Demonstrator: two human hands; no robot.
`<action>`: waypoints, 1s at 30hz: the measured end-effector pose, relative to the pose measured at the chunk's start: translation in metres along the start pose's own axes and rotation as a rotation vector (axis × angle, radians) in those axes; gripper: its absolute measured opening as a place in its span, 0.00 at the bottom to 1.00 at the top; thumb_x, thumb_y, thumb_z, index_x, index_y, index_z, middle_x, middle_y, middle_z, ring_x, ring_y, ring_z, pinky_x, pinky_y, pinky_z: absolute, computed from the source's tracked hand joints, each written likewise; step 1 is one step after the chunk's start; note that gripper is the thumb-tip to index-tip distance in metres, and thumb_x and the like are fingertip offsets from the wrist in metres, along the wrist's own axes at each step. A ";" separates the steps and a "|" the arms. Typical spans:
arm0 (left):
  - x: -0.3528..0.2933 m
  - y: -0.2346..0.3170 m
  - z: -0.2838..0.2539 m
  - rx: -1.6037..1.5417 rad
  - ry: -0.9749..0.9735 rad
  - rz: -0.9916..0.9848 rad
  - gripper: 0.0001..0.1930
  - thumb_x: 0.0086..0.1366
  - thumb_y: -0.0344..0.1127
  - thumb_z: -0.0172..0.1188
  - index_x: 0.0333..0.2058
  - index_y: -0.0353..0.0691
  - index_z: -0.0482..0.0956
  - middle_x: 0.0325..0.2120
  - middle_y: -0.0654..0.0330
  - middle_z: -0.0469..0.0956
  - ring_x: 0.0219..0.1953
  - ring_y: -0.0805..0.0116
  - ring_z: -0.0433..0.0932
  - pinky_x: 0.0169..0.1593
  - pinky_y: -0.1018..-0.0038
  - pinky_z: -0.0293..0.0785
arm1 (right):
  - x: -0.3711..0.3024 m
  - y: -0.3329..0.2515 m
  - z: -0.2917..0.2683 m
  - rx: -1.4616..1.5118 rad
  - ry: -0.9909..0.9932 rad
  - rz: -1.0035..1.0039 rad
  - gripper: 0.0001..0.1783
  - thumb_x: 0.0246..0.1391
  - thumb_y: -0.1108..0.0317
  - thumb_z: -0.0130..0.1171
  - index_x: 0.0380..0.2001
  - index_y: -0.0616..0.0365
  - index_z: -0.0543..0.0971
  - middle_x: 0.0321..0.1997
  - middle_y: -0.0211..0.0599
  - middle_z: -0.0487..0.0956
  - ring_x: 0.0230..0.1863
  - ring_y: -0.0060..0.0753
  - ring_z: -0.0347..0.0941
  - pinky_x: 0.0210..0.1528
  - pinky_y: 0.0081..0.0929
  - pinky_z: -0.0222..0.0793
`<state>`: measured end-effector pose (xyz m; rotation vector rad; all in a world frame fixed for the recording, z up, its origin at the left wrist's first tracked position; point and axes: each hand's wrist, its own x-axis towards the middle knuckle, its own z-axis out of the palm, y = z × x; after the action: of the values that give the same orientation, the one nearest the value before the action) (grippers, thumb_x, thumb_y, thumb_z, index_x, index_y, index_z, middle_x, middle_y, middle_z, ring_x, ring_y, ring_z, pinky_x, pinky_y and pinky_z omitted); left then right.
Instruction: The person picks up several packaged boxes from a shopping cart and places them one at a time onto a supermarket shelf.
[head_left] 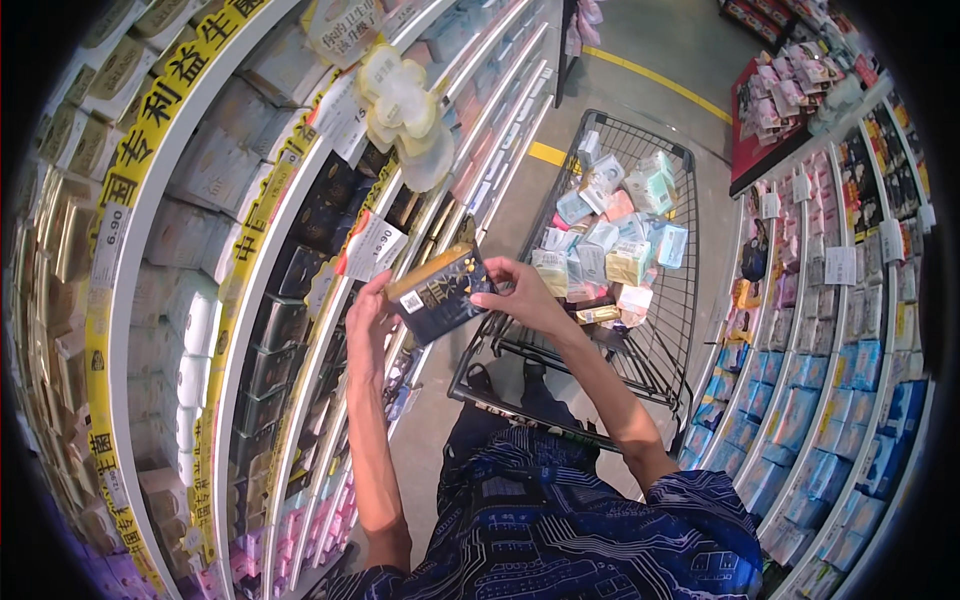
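Note:
Between my two hands is a dark navy package (440, 300) with gold print and a gold-coloured side, held tilted in front of the left-hand shelves. My left hand (370, 312) grips its left end. The fingers of my right hand (520, 295) close on its right end, thumb on the front face. Just beyond the package, a white price card (372, 250) sticks out from the shelf edge. Similar dark packages (275, 325) stand on the shelf to the left of my left hand.
A black wire shopping cart (688, 215) stands ahead, holding several pastel packages (605, 235). Shelves of packaged goods (800, 420) line the right side. A white flower-shaped sign (405, 105) juts from the left shelves. A red display bin (755, 150) stands at the far right.

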<state>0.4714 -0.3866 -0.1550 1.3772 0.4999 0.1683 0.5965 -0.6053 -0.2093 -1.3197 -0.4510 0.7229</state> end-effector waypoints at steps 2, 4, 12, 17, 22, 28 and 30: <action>0.003 -0.010 -0.002 0.033 0.001 0.007 0.35 0.67 0.61 0.48 0.59 0.34 0.66 0.51 0.57 0.74 0.52 0.66 0.73 0.57 0.63 0.66 | 0.003 0.009 0.002 0.080 0.085 -0.032 0.24 0.46 0.73 0.71 0.47 0.61 0.74 0.42 0.28 0.77 0.43 0.15 0.73 0.42 0.15 0.72; 0.002 -0.019 0.003 -0.010 0.134 -0.088 0.36 0.65 0.63 0.51 0.58 0.37 0.68 0.53 0.52 0.73 0.51 0.63 0.75 0.56 0.64 0.68 | 0.003 0.020 0.007 0.009 0.195 -0.073 0.25 0.45 0.71 0.71 0.47 0.60 0.74 0.43 0.31 0.77 0.45 0.18 0.73 0.44 0.19 0.71; 0.000 -0.022 0.035 -0.280 -0.044 -0.185 0.29 0.65 0.57 0.56 0.53 0.38 0.71 0.47 0.52 0.78 0.43 0.65 0.80 0.48 0.67 0.77 | -0.008 0.005 0.025 -0.893 0.376 -0.779 0.26 0.29 0.81 0.68 0.38 0.53 0.74 0.55 0.39 0.73 0.56 0.50 0.69 0.55 0.39 0.69; 0.012 -0.026 0.033 -0.310 0.144 -0.088 0.18 0.61 0.37 0.65 0.46 0.37 0.74 0.36 0.60 0.80 0.34 0.74 0.79 0.36 0.76 0.75 | -0.001 0.012 0.029 -0.840 0.415 -0.823 0.25 0.35 0.84 0.63 0.40 0.54 0.73 0.59 0.44 0.70 0.60 0.53 0.67 0.58 0.38 0.68; 0.014 -0.026 0.020 -0.136 0.213 -0.037 0.18 0.59 0.36 0.68 0.45 0.37 0.74 0.32 0.63 0.79 0.31 0.76 0.77 0.36 0.78 0.73 | -0.002 0.005 0.020 -0.150 0.377 -0.250 0.18 0.61 0.70 0.51 0.53 0.64 0.69 0.53 0.46 0.77 0.54 0.35 0.75 0.57 0.31 0.68; 0.011 -0.029 0.011 -0.136 0.257 -0.068 0.25 0.58 0.36 0.68 0.51 0.36 0.68 0.35 0.61 0.77 0.34 0.74 0.77 0.41 0.75 0.74 | 0.021 0.002 0.023 0.047 0.136 -0.002 0.28 0.56 0.61 0.65 0.54 0.65 0.69 0.47 0.44 0.80 0.47 0.27 0.77 0.48 0.25 0.73; 0.008 -0.030 0.009 -0.147 0.294 -0.105 0.28 0.59 0.35 0.68 0.54 0.35 0.66 0.38 0.59 0.77 0.36 0.73 0.78 0.42 0.74 0.75 | 0.022 0.000 0.027 0.113 0.073 0.099 0.29 0.55 0.61 0.66 0.55 0.63 0.69 0.47 0.40 0.80 0.48 0.24 0.75 0.48 0.24 0.72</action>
<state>0.4773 -0.3973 -0.1845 1.1849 0.7883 0.3186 0.5939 -0.5709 -0.2056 -1.2640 -0.2839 0.7686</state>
